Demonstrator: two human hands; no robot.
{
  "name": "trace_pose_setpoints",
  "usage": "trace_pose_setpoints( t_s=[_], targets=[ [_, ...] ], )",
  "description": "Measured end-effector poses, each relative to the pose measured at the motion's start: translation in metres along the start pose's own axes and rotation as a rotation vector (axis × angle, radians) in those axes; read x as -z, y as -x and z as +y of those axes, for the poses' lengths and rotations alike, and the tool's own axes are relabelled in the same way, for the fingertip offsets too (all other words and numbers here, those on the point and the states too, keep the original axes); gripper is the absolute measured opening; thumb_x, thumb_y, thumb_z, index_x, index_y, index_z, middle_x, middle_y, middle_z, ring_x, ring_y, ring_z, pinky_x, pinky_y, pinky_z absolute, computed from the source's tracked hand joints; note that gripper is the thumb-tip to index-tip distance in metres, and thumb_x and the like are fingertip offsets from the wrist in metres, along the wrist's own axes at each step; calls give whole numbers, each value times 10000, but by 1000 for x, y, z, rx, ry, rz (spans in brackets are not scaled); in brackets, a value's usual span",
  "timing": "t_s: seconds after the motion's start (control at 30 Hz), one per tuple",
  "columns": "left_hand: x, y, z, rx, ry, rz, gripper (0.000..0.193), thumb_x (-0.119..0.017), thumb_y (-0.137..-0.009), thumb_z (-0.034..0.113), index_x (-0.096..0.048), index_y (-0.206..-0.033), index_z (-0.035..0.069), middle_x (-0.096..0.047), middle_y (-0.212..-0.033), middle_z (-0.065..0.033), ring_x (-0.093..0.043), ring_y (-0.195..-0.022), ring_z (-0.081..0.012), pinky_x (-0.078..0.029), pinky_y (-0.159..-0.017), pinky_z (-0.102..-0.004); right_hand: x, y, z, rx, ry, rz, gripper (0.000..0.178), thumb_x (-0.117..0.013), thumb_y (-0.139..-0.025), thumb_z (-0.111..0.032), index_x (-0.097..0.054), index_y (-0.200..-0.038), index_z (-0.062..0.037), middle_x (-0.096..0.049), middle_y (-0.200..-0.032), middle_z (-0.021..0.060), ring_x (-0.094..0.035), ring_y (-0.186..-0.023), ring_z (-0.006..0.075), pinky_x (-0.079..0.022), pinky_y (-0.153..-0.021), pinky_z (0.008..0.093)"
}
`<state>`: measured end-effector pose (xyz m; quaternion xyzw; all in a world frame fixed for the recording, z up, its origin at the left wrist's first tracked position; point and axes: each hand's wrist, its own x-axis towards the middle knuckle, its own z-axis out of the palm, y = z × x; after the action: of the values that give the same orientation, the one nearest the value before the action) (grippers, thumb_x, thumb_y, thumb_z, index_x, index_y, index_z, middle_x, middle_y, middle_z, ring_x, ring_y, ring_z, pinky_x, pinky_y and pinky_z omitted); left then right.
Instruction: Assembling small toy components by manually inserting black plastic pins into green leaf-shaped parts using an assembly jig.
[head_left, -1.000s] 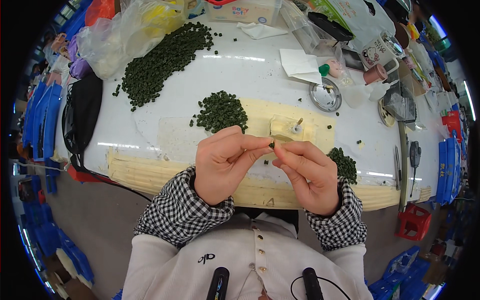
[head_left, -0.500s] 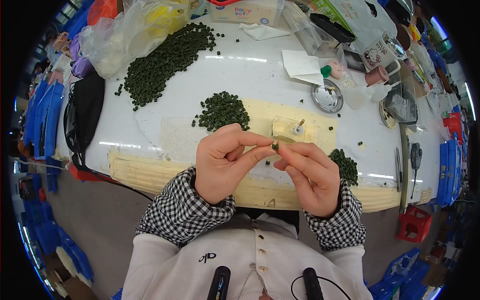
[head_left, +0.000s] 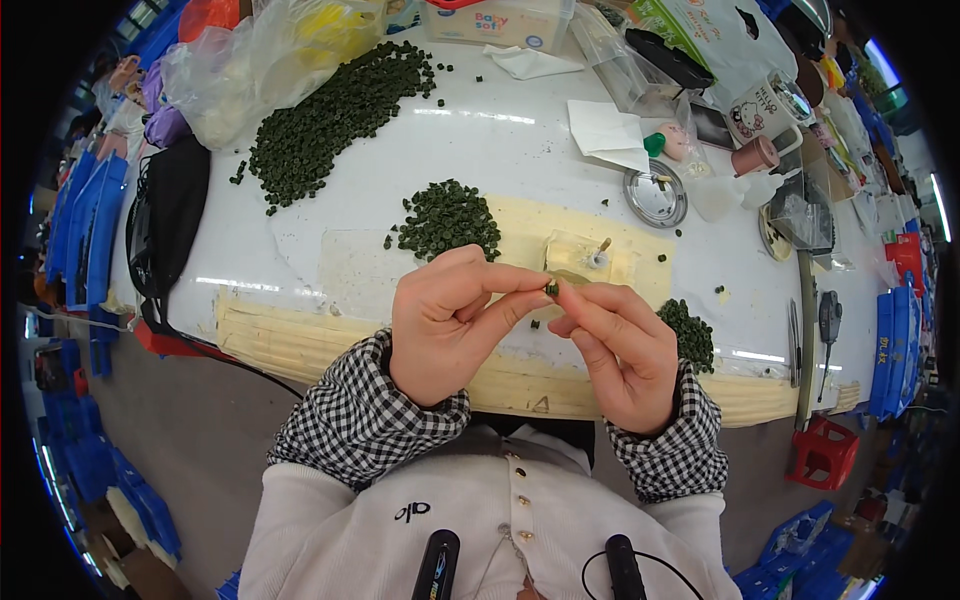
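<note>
Between the fingertips of both hands is one small dark green piece (head_left: 551, 289), short and knob-like. My left hand (head_left: 447, 322) pinches it from the left with thumb and forefinger. From the right, my right hand (head_left: 624, 350) has its thumb and forefinger closed on the same piece. Just beyond the fingers stands a yellowish block (head_left: 567, 256) with a short brass-coloured pin upright on it. A pile of similar green pieces (head_left: 447, 222) lies beyond my left hand, and a smaller pile (head_left: 688, 334) sits beside my right hand.
A large heap of green pieces (head_left: 335, 125) spreads at the far left near clear plastic bags (head_left: 225, 95). A round metal lid (head_left: 655, 195), white tissue (head_left: 606, 135) and a mug (head_left: 758, 110) stand at the far right. Tweezers (head_left: 794, 342) and a screwdriver (head_left: 829, 330) lie at the right edge.
Both hands keep their pinch on the small green piece, which has turned slightly between the fingertips. The whole view has shifted a little.
</note>
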<state>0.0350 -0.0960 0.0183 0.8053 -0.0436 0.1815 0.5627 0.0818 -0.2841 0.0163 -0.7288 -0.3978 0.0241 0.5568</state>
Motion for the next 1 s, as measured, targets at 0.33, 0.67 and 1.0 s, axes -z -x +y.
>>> trace_pose_setpoints(
  t_s=[0.33, 0.67, 1.0],
  targets=[
    [0, 0, -1, -74, -38, 15, 210, -738, -737, -27, -719, -937, 36, -407, -590, 27, -347, -542, -69, -269, -493, -226, 0, -1, 1, 2, 1, -5, 369, -585, -853, 68, -594, -1217, 2, -607, -1070, 137, -641, -819, 183, -523, -720, 251],
    [-1, -3, -4, -149, -129, -79, 174, -734, -744, -1, -707, -911, 42, -463, -606, -11, -400, -515, -106, -310, -469, -246, 7, -1, -1, -57, 110, 82, 340, -602, -851, 48, -614, -1188, 2, -618, -1023, 137, -638, -799, 181, -515, -708, 248],
    [-2, 13, -11, -218, -529, -478, 218, -655, -756, 10, -658, -971, 45, -528, -686, -71, -577, -608, -253, -464, -519, -340, 8, 2, 6, 46, 258, 166, 312, -635, -831, 29, -631, -1143, 19, -625, -943, 133, -614, -726, 185, -505, -657, 252]
  ],
)
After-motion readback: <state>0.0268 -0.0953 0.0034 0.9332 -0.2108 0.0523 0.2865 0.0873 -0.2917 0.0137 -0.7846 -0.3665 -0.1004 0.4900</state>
